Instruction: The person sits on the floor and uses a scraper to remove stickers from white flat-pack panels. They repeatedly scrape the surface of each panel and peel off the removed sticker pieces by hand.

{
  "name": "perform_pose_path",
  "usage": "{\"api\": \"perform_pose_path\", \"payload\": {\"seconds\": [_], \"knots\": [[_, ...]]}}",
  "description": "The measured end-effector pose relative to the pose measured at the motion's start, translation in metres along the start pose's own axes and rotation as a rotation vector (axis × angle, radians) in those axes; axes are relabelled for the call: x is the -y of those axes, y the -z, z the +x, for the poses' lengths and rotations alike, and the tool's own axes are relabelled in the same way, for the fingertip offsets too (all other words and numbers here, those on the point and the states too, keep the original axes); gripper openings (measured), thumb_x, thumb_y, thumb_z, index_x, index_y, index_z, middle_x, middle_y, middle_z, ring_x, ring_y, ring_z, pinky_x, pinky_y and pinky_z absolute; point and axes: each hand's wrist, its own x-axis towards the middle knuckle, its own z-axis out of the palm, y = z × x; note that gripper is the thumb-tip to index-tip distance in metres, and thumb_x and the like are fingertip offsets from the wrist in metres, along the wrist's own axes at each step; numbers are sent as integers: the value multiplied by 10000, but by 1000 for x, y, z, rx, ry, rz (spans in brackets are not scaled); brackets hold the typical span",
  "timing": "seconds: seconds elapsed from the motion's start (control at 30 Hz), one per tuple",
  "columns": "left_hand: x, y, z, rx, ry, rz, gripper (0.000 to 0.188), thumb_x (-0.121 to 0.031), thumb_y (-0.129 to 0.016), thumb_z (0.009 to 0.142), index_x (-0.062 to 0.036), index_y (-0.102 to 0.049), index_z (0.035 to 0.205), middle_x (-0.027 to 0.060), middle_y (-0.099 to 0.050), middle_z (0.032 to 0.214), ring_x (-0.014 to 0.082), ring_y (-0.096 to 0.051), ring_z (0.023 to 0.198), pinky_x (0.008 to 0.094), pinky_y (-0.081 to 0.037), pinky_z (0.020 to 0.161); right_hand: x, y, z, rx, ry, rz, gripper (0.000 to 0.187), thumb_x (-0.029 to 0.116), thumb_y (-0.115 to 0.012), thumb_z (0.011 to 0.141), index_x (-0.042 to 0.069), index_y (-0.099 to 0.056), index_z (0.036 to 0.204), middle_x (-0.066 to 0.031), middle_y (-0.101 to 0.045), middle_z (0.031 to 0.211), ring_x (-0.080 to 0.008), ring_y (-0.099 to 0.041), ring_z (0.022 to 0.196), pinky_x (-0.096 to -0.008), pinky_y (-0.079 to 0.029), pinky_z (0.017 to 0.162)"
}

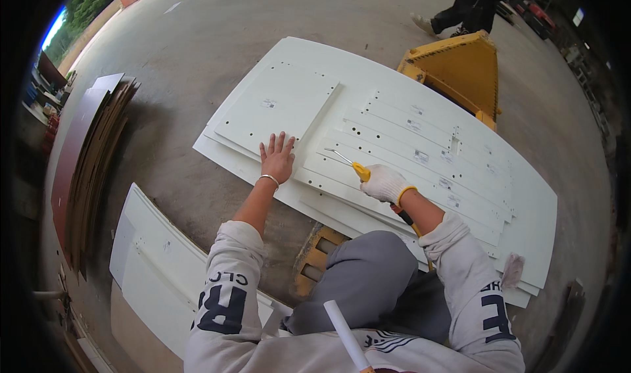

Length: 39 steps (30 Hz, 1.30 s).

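My left hand (279, 159), bare with a bracelet at the wrist, lies with spread fingers on the near edge of a white drilled panel (263, 113). In a white knit glove, my right hand (383, 184) is closed round a yellow air blow gun (360, 171). Its thin bent metal nozzle points left above several narrow white panels (407, 169) with holes and small labels. A hose (409, 220) runs down along my right forearm. Large white panels (536, 222) lie stacked beneath all these pieces.
A yellow metal frame (453, 70) stands beyond the stack; a yellow fork (314, 258) shows by my knee. Reddish-brown panels (82, 176) are piled at left, more white panels (154, 268) lower left. A pinkish pad (513, 270) lies right. Another person's legs (463, 11) appear far off.
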Motion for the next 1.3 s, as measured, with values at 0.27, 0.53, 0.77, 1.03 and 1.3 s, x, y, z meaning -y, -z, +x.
{"api": "perform_pose_path", "payload": {"seconds": [0.27, 0.53, 0.77, 1.03, 1.3], "knots": [[-1, 4, 18, 23, 46, 37, 630, -288, -519, 1034, -293, -365, 1645, 63, -211, 1765, 331, -106, 1639, 622, -16, 1293, -153, 36, -82, -76, -348, 401, 237, 169, -675, 827, 44, -688, 1028, -76, -699, 790, -179, -617, 565, -354, -512, 550], [-38, 18, 35, 53, 216, 154, 661, -205, -569, 978, -211, -412, 1620, 153, -311, 1717, 407, -226, 1599, 626, -182, 1271, -231, 11, -192, -2, -509, 374, 254, 228, -710, 840, 56, -703, 1026, -75, -719, 801, -193, -661, 598, -365, -541, 598], [-116, 0, 49, -15, 31, 157, 646, -165, -587, 943, -91, -448, 1570, 195, -364, 1676, 423, -293, 1565, 602, -231, 1261, -364, -47, -301, -572, -946, 111, 258, 213, -687, 862, 23, -719, 1034, -147, -759, 848, -273, -746, 724, -410, -587, 691], [-192, 14, 91, 363, -474, 220, 647, -212, -630, 969, -75, -450, 1575, 191, -523, 1570, 345, -511, 1439, 462, -439, 1177, -362, -92, -368, -460, -908, 516, 389, 359, -718, 888, -19, -732, 978, -207, -753, 895, -364, -745, 858, -451, -582, 797], [-338, 34, 74, 430, -681, 432, 324, -367, -684, 956, -64, -794, 983, 178, -771, 1017, 370, -730, 990, 470, -574, 895, -271, -53, -299, -348, -540, 239, 404, 419, -685, 881, 40, -756, 1003, -227, -758, 951, -409, -735, 917, -489, -575, 849]]}}
